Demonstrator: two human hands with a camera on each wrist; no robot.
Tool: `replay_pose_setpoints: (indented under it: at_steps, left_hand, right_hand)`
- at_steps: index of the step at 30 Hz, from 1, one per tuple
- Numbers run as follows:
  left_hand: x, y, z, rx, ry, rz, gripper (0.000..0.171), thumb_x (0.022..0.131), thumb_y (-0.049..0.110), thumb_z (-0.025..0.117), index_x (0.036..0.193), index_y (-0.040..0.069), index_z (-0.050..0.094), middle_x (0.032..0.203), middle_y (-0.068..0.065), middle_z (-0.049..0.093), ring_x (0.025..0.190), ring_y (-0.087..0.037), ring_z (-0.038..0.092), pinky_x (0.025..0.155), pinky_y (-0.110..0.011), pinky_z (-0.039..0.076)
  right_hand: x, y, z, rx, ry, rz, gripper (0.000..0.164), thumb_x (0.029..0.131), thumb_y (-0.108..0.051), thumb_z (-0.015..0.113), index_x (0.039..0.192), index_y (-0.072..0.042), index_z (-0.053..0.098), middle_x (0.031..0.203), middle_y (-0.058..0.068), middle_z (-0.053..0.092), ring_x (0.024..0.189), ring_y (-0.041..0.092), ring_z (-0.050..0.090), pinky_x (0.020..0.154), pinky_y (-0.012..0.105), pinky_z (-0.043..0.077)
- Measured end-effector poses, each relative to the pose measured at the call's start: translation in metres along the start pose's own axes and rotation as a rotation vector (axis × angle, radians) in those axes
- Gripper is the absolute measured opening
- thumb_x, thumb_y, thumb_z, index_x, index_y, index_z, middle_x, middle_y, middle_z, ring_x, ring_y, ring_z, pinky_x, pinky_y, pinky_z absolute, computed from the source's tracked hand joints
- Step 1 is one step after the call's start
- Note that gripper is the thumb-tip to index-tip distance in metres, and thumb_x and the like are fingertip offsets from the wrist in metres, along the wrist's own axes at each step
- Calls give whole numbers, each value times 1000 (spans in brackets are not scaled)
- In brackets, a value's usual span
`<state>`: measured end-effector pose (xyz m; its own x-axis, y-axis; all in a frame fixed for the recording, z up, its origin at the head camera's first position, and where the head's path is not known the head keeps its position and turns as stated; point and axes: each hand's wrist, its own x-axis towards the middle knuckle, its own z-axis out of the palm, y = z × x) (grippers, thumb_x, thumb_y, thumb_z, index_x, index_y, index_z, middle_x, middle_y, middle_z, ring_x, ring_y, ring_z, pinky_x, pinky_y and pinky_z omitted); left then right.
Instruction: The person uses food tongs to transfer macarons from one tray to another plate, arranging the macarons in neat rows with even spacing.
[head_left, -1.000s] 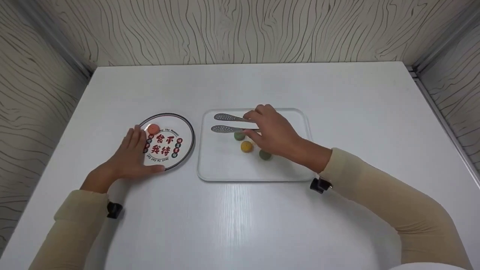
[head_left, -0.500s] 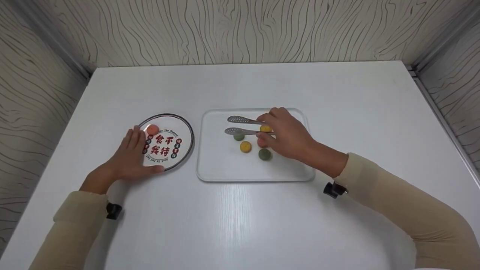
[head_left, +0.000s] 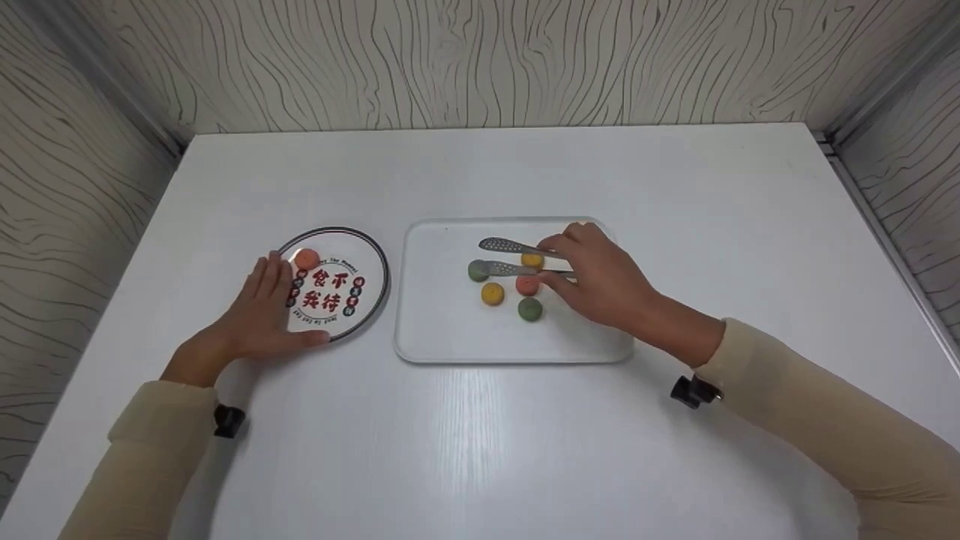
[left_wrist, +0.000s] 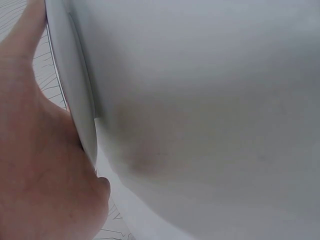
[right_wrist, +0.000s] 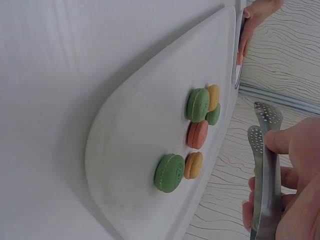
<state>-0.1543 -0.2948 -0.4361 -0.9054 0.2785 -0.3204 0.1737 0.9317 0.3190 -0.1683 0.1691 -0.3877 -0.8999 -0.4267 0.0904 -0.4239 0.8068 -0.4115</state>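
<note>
Rests the left hand (head_left: 251,315) against the plate (head_left: 373,270), fingers straight and released along the left rim, thumb spread by the near edge; grips nothing there, probably bracing the plate against sliding on the tabletop (head_left: 465,450). Leaves most of the lettering uncovered, and has the orange macaron (head_left: 307,259) on the plate near the far left rim, just beside the fingertips.

Grasps the tongs (head_left: 506,245) in the right hand (head_left: 604,281), thumb on one arm, fingers on the other, perhaps to govern the gap by a light squeeze. Holds the perforated ends apart with nothing between them, pointing left over the tray (head_left: 442,330); in the right wrist view, seems to carry them above all the macarons, touching none.

Has six on the tray in a loose cluster: left green macaron (head_left: 475,271), front yellow macaron (head_left: 492,293), far yellow macaron (head_left: 532,259), red macaron (head_left: 527,285), near green macaron (head_left: 530,309), and right green macaron (right_wrist: 169,172), masked by the right hand in the head view. Lays them flat, presumably against rolling. Sets tray and plate side by side, apart, likely giving each hand a separate side
</note>
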Motion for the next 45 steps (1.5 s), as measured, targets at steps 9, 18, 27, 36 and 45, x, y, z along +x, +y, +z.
replay_pose_setpoints:
  at_steps: [9,18,27,36,45]
  left_hand:
    - [1,-1,1,15,-9,-7,133,83,72,65,154,-17,-4,162,-35,-17,150,-51,-17,120,-65,2]
    - [-1,1,0,-21,0,1,133,82,71,68,154,-17,-3,163,-34,-16,150,-50,-16,120,-65,2]
    - [1,-5,4,-26,28,22,133,83,72,67,155,-16,-3,163,-33,-17,151,-49,-17,120,-65,1]
    - [-2,2,-2,-16,4,10,133,83,69,68,154,-18,-2,162,-35,-16,150,-52,-15,120,-65,2]
    - [-2,3,-3,-14,5,14,133,82,70,68,153,-18,-2,162,-36,-15,150,-52,-14,120,-66,4]
  right_hand:
    - [-11,11,-5,14,6,20,38,96,-25,73,130,-9,65,114,11,61,111,25,52,88,43,52]
    - [-20,24,-6,-7,22,15,36,95,-24,74,128,-9,66,109,11,61,102,25,52,79,40,50]
    - [-31,37,-9,-1,34,39,38,94,-23,76,127,-8,66,109,11,62,102,25,52,78,40,50]
    - [-43,50,-13,4,38,55,35,96,-19,73,127,-7,66,111,10,63,102,26,52,81,42,49]
    - [-56,66,-15,17,56,64,33,96,-18,73,125,-5,66,105,9,63,97,25,51,78,42,46]
